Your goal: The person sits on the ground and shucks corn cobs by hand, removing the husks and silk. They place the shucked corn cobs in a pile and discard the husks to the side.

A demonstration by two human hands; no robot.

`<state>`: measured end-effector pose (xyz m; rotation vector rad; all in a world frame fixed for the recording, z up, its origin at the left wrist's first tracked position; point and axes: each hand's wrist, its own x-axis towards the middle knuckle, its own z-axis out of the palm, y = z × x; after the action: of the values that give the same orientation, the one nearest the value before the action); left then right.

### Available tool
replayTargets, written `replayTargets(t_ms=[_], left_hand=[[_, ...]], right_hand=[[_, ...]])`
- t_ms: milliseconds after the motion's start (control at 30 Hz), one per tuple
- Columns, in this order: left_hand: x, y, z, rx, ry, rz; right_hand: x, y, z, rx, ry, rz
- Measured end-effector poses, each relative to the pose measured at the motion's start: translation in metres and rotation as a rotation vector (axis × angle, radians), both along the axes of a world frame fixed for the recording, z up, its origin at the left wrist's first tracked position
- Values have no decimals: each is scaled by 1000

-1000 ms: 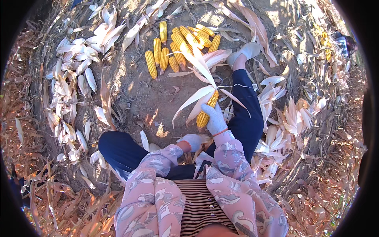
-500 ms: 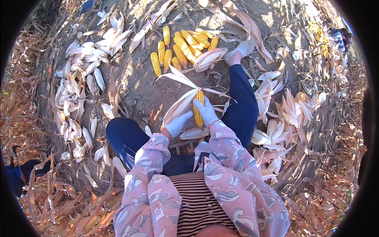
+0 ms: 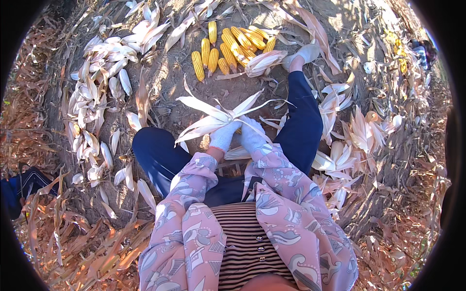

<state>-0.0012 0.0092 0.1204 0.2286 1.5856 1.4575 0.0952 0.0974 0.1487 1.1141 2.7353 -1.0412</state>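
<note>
Both my hands wear white gloves and meet in front of my lap. My left hand (image 3: pixel 224 136) is closed at the base of pale, peeled-back corn husk leaves (image 3: pixel 209 115), which splay out beyond the fingers. Against it, my right hand (image 3: pixel 252 133) is wrapped round the ear of corn (image 3: pixel 238 131); only a sliver of its yellow kernels shows between the gloves. Farther out on the ground lies a pile of bare yellow corn ears (image 3: pixel 234 48). A partly husk-wrapped ear (image 3: pixel 266 63) rests at the pile's right, by my foot.
Unpeeled ears in pale husks (image 3: pixel 90 104) form a long heap on the left. Discarded husks (image 3: pixel 364 136) lie to the right beyond my leg (image 3: pixel 303 116). Dry leaves (image 3: pixel 92 252) cover the ground behind. A dark blue item (image 3: pixel 29 186) sits at the far left edge.
My left hand has moved up and right to the ear's husk end. The leaves now fan out over both hands, and the ear, plainly visible before, is almost covered.
</note>
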Motion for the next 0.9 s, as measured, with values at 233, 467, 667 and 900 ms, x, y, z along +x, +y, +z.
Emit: replayTargets(t_ms=[233, 467, 667, 900], left_hand=[[-11, -14, -5, 46, -216, 16], [-21, -6, -20, 252, -435, 332], [-47, -9, -9, 299, -443, 417], [-68, -12, -5, 402, -360, 165]], right_hand=[[3, -9, -2, 79, 13, 84], [-4, -13, -7, -75, -45, 153], [-4, -23, 16, -381, 39, 23], [2, 15, 6, -164, -19, 189]])
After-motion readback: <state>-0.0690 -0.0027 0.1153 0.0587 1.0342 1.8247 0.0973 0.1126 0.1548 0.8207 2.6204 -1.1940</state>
